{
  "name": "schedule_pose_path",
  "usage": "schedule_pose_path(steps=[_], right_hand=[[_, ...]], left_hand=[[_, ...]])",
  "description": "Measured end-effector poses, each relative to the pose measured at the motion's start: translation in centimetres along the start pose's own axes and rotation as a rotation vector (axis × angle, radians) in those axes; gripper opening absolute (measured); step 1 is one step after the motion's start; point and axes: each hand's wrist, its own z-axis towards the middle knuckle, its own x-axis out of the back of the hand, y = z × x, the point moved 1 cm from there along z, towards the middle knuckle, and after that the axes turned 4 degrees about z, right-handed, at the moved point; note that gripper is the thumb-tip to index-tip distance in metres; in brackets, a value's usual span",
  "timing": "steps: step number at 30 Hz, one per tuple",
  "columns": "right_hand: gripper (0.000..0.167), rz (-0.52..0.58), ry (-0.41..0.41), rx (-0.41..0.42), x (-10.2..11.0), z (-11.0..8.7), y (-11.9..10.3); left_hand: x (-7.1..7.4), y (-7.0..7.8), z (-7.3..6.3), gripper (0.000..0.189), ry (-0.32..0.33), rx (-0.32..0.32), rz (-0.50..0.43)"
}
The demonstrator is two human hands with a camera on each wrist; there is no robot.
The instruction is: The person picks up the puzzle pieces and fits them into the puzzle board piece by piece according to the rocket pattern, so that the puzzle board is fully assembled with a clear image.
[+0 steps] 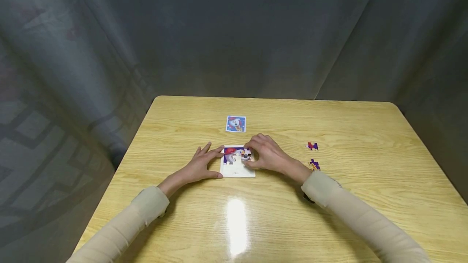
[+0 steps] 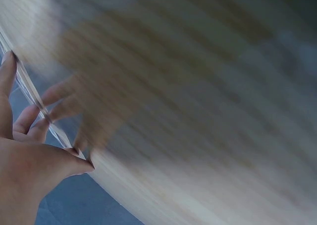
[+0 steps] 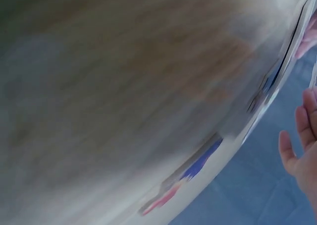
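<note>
From the head, the table (image 1: 365, 141) is being viewed forward and down to both far corners; from the wrists, it is being skimmed closely, aslant; the left hand (image 1: 196, 169) is being shared by head and left-wrist views.

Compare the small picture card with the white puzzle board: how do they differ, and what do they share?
The picture card shows a whole picture, while the puzzle board is only partly filled, its near side bare white. The card looks smaller than the board. The left hand touches the board's edge, whereas the card lies untouched, farther from the person. Both are roughly square, with a white border, and lie on the wooden table.
</note>
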Motion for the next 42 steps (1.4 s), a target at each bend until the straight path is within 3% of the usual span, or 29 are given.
schedule_pose_path(steps=[21,42], right_hand=[[0.048,-0.046,-0.134,0.0,-2.1,1.4,-1.1],[0.046,-0.085,-0.147,-0.012,-2.6,1.8,-0.8]], left_hand=[[-0.2,-0.4,0.0,0.069,0.004,-0.001,-0.016],[0.0,-0.1,0.1,0.069,0.002,0.006,-0.006]])
